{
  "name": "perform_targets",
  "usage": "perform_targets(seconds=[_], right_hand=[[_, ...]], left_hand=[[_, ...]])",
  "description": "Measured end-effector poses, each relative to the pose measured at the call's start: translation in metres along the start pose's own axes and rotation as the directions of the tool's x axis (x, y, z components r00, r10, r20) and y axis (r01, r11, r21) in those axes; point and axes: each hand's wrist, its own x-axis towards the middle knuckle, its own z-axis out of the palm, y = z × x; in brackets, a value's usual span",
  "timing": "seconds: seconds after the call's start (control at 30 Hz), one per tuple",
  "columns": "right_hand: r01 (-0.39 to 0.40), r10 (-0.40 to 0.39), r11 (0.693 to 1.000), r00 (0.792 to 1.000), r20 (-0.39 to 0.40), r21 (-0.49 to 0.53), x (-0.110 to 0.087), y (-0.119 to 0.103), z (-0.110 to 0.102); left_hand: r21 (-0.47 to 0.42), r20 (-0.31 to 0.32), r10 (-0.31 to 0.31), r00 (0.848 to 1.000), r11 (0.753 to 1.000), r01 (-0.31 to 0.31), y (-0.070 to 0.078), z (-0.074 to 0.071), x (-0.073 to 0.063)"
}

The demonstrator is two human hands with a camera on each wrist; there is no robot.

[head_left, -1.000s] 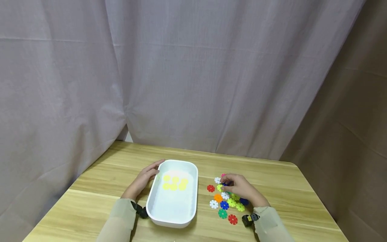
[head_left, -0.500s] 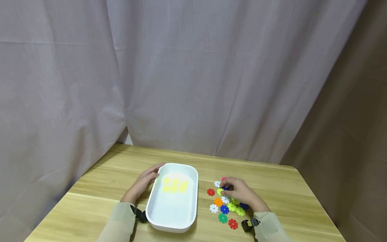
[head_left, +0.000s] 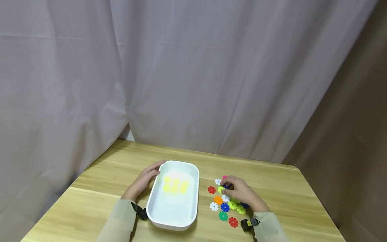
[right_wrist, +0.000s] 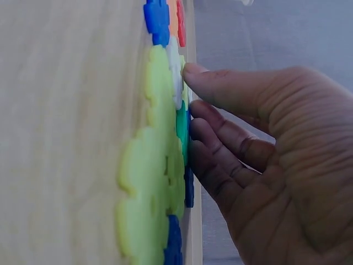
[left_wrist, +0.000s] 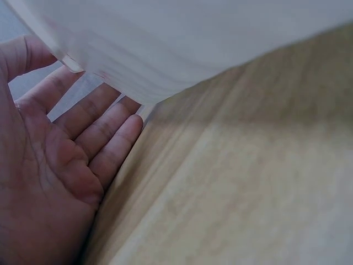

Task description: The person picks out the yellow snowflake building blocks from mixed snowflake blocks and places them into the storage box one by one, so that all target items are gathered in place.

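Note:
My left hand (head_left: 145, 179) rests at the left side of the white plastic tray (head_left: 152, 205), thumb and index finger at its rim. In the left wrist view the fingers (left_wrist: 99, 130) reach along the outside of the tray wall. Several yellow snowflake discs (head_left: 167, 179) lie inside the tray. Over the loose discs on the table, my right hand (head_left: 242, 193) hovers low with bent fingers and nothing clearly pinched. Its thumb tip is right at a yellow-green disc (head_left: 221, 190). The other fingertips (right_wrist: 198, 152) are close to green and blue discs, partly covering them.
Around the right hand lie more snowflake discs: a red one (head_left: 233, 222), a green one (head_left: 223, 216), an orange one (head_left: 218, 200) and several white and blue ones. The wooden table (head_left: 99, 198) ends at a grey curtain (head_left: 193, 84).
The head view shifts slightly up and down. Both hands keep almost the same places, the left at the tray and the right over the discs.

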Motion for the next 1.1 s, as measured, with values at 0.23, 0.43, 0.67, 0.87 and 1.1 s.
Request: perform_targets(seconds=[0.23, 0.43, 0.67, 0.87, 1.1], right_hand=[[0.000, 0.000, 1.000, 1.000, -0.029, -0.009, 0.0045, -0.0018, -0.0012], [-0.043, 0.041, 0.998, 0.998, -0.042, -0.052, 0.0045, -0.0021, -0.0028], [-0.056, 0.055, 0.996, 0.998, -0.020, -0.076, 0.0017, -0.0031, -0.0030], [-0.041, 0.040, 0.998, 0.999, -0.014, -0.056, 0.0015, -0.0027, -0.0036], [-0.055, 0.055, 0.998, 0.998, 0.013, -0.025, 0.0032, 0.0006, -0.0020]], left_hand=[[0.008, -0.010, -0.011, 1.000, 1.000, 0.012, 0.0020, -0.0037, -0.0002], [-0.003, -0.008, -0.030, 1.000, 1.000, 0.030, 0.0031, -0.0031, 0.0009], [-0.013, -0.012, -0.036, 0.999, 0.999, 0.036, 0.0037, -0.0011, 0.0018], [-0.009, -0.022, -0.043, 0.999, 0.999, 0.043, 0.0038, -0.0006, 0.0027], [-0.012, -0.025, -0.039, 0.999, 0.999, 0.038, 0.0057, 0.0002, -0.0001]])
